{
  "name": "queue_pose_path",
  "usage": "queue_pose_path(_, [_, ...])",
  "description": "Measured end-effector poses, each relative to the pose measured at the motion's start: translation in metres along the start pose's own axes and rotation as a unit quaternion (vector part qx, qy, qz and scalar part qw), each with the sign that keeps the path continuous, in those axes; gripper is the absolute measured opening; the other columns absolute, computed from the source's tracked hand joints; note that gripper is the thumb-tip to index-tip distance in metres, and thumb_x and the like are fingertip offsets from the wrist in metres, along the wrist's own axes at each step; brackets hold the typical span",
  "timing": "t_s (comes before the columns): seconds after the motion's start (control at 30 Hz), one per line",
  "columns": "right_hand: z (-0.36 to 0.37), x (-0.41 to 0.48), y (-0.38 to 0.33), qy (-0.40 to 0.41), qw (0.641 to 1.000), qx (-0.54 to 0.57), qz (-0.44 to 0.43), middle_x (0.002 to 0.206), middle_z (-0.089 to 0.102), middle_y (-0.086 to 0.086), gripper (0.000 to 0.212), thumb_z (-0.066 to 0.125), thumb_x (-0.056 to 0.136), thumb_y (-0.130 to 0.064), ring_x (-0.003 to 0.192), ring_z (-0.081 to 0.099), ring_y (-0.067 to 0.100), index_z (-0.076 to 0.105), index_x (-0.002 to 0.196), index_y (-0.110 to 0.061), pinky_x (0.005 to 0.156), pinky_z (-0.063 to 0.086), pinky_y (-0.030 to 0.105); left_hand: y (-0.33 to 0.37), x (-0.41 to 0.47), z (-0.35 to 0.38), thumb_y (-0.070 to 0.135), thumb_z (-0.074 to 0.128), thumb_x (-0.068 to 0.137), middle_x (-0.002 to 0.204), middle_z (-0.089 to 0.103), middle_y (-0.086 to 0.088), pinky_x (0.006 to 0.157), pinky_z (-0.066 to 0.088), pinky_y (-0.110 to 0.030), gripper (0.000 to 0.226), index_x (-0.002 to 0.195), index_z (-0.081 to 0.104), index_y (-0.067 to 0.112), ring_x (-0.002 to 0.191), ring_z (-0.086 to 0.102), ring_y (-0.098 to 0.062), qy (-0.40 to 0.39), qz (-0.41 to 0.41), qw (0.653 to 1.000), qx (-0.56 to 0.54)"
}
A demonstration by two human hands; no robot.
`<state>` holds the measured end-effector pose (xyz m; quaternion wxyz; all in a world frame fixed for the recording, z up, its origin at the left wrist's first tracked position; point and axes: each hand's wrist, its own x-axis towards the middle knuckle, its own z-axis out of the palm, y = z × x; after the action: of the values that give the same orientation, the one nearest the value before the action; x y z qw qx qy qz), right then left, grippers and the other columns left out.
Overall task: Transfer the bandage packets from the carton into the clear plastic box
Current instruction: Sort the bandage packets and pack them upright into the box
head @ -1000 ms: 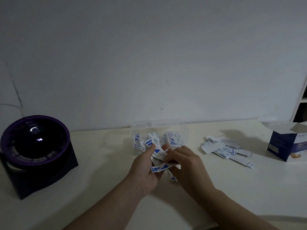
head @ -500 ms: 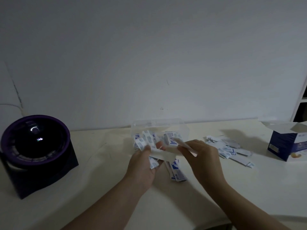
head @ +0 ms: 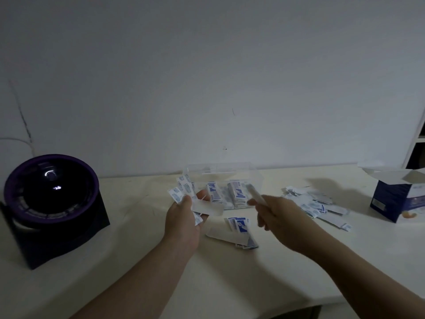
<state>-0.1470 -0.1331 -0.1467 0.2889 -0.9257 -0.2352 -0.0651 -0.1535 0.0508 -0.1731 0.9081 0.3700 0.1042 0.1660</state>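
Both hands have drawn apart since a moment ago, and a few packets now lie dropped on the table [head: 138, 261] between them. From where I stand, the left hand [head: 184, 217] grips a fanned bunch of bandage packets [head: 181, 192]. The right hand [head: 276, 215] pinches one pale packet [head: 255, 195], raised just in front of the clear plastic box [head: 224, 173]. It looks like sorting mid-transfer; next the held packet wants slotting upright beside those already standing in the box. A loose heap [head: 315, 203] waits to the right, near the open carton [head: 397, 196] at the far right. The dropped packets [head: 239, 229] lie nearer than the box.
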Motion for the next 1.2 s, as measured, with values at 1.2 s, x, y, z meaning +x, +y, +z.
queue_pose_path(1.2, [0.031,0.027,0.011,0.051,0.989,0.1,0.095,0.073,0.063,-0.009,0.009,0.055,0.092,-0.024,0.053,0.055,0.001,0.062,0.096,-0.028,0.052,0.043,0.012,0.019,0.015,-0.008,0.041,0.056,0.089,0.057,0.046,0.008,0.036,0.031,-0.013,0.026,0.078,0.053,0.018,0.036,0.035,-0.001,0.047,-0.037,0.998,-0.016])
